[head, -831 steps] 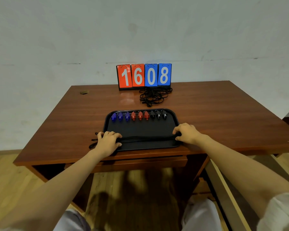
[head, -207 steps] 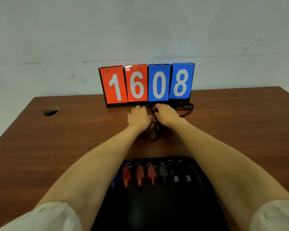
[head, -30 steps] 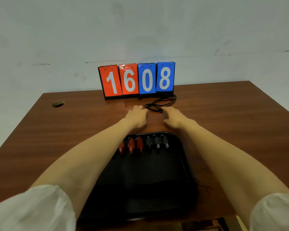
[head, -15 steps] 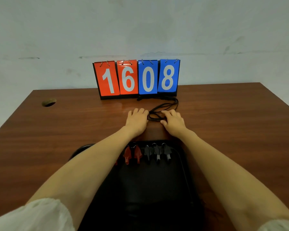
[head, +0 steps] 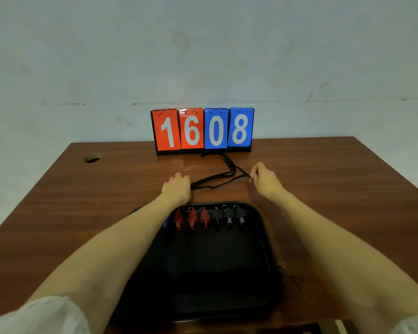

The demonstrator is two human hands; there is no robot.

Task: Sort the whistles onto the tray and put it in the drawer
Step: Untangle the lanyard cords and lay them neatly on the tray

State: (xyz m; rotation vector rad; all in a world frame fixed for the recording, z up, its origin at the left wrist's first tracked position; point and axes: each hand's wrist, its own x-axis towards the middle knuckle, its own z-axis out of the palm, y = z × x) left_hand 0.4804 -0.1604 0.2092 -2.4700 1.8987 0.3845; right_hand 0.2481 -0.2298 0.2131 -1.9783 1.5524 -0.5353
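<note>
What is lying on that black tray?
On the tray, along its far edge, lie three red whistles, three black whistles and one blue whistle, half hidden. The left forearm covers the left part, so any more whistles there cannot be seen.

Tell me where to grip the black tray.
Take the tray by its long side rims, left hand from the left, right hand from the right. The raised lip gives purchase, and the whistles along its far edge should stay level.
</note>
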